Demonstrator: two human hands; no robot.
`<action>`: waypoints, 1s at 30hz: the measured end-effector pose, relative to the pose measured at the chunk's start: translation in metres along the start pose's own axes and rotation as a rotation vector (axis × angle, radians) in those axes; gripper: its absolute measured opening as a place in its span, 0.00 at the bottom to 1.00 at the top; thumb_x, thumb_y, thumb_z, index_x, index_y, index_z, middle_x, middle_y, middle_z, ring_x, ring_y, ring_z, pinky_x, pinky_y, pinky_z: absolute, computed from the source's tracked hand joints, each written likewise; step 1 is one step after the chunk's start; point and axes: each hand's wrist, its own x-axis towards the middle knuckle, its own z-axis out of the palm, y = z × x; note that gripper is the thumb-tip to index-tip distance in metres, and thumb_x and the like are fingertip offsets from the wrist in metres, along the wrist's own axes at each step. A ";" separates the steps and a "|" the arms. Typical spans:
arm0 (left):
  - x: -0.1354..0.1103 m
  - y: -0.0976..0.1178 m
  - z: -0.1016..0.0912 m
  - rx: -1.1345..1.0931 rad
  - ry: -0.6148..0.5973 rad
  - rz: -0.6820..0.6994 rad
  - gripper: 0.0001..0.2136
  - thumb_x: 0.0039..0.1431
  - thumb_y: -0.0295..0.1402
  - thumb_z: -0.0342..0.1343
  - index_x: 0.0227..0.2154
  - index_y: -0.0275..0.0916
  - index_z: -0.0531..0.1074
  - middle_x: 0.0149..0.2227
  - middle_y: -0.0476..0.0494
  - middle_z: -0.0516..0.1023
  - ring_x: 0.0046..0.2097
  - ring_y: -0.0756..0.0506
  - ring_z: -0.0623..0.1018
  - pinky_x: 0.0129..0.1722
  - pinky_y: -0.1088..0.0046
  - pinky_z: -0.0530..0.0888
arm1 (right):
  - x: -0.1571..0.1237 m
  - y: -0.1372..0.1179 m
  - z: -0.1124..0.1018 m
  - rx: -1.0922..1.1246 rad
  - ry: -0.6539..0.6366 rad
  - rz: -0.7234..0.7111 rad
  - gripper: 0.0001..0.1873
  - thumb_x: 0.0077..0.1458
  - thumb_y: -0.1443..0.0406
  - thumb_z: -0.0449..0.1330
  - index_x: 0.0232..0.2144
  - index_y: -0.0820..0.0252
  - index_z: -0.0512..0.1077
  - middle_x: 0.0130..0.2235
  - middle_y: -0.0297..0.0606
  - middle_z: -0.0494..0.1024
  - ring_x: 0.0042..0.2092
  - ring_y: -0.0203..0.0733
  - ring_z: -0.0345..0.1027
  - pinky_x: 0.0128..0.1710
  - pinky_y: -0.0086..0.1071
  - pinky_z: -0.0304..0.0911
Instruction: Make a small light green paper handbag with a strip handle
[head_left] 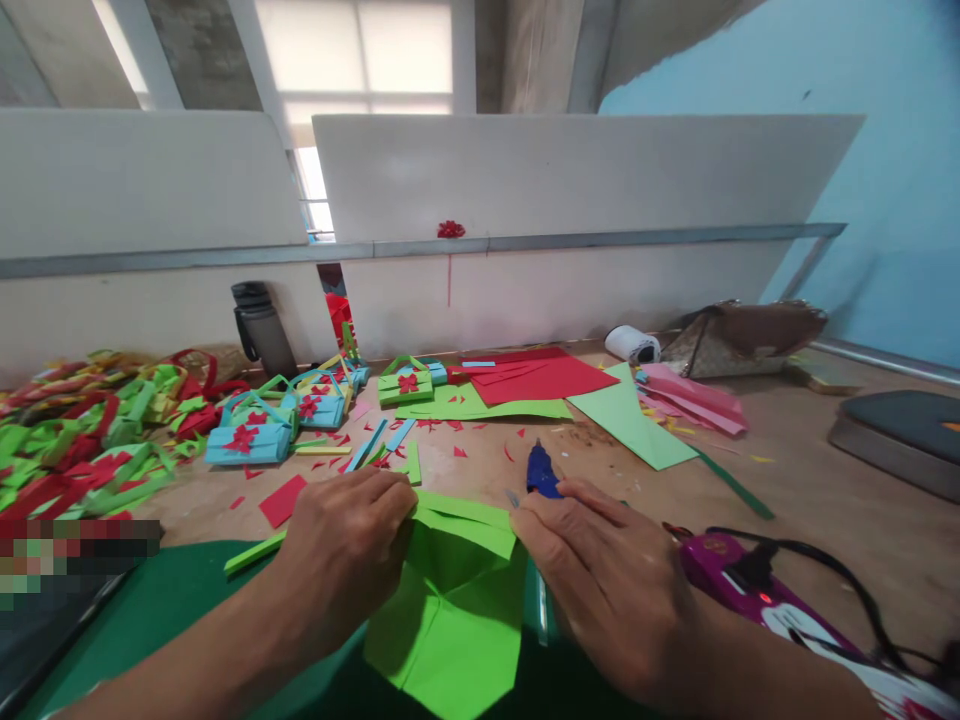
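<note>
Head camera: at the far left, a heap of red and green paper strips [90,430] lies on the brown table [795,450], and to its right stands a dark, lidded bottle [266,340], its contents hidden. In front of the bottle sits a light-blue paper handbag [247,445] with a red paper flower, its flap folded over so the inside cannot be seen; a small green paper handbag [405,387] with another red flower is farther right. Nearer, the left hand [341,545] has its fingers curled, pinching the upper left corner of a creased bright-green paper piece [450,640]. That piece lies directly between the two hands, its top edge folded over a shaded hollow. The right hand [611,585] pinches the upper right corner, the other fingers bent loosely together. Just beyond it, a blue tool with a pointed tip [541,470] is partly hidden; whether the hand grips it, I cannot tell. Farther right are a purple power strip [720,570] with a black plug in it and, behind, a brown handbag [772,335], its contents hidden
</note>
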 end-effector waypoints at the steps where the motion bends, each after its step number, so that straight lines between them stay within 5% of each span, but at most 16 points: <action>1: 0.000 0.000 0.000 0.005 0.001 0.006 0.12 0.53 0.22 0.44 0.24 0.36 0.72 0.23 0.44 0.77 0.25 0.47 0.75 0.24 0.73 0.72 | 0.000 0.001 -0.001 -0.004 -0.019 -0.003 0.17 0.54 0.77 0.42 0.39 0.74 0.69 0.33 0.50 0.78 0.35 0.44 0.73 0.37 0.41 0.70; 13: -0.008 -0.002 0.007 0.075 -0.147 -0.022 0.10 0.53 0.23 0.47 0.23 0.37 0.71 0.20 0.47 0.74 0.23 0.46 0.74 0.20 0.75 0.68 | -0.001 0.002 0.000 0.021 0.035 0.039 0.16 0.54 0.76 0.44 0.38 0.72 0.69 0.33 0.49 0.78 0.35 0.45 0.72 0.42 0.44 0.64; 21: 0.001 -0.012 0.005 -0.122 0.121 0.000 0.12 0.57 0.22 0.45 0.35 0.36 0.74 0.33 0.41 0.80 0.28 0.47 0.78 0.24 0.74 0.74 | -0.005 -0.008 0.005 0.156 0.077 -0.075 0.14 0.59 0.72 0.45 0.36 0.68 0.71 0.35 0.46 0.78 0.41 0.46 0.71 0.49 0.47 0.58; 23: 0.002 -0.015 0.005 -0.307 0.155 -0.062 0.10 0.57 0.23 0.49 0.36 0.36 0.75 0.36 0.40 0.80 0.31 0.47 0.80 0.27 0.76 0.76 | -0.002 -0.010 0.002 0.292 0.117 0.041 0.10 0.60 0.69 0.49 0.35 0.66 0.71 0.33 0.42 0.78 0.38 0.42 0.71 0.49 0.42 0.60; 26: 0.002 -0.015 0.007 -0.536 0.185 -0.181 0.07 0.53 0.26 0.57 0.35 0.35 0.77 0.38 0.38 0.80 0.34 0.46 0.81 0.31 0.76 0.78 | 0.005 -0.010 -0.002 0.545 0.109 0.432 0.08 0.60 0.64 0.52 0.36 0.61 0.69 0.31 0.37 0.76 0.34 0.36 0.71 0.39 0.31 0.66; 30: 0.000 -0.009 0.013 -0.756 0.209 -0.205 0.07 0.53 0.30 0.59 0.35 0.41 0.78 0.44 0.40 0.78 0.37 0.45 0.80 0.34 0.71 0.79 | 0.014 -0.004 0.002 1.026 -0.121 0.958 0.09 0.58 0.59 0.55 0.39 0.57 0.67 0.36 0.36 0.75 0.38 0.37 0.71 0.36 0.28 0.67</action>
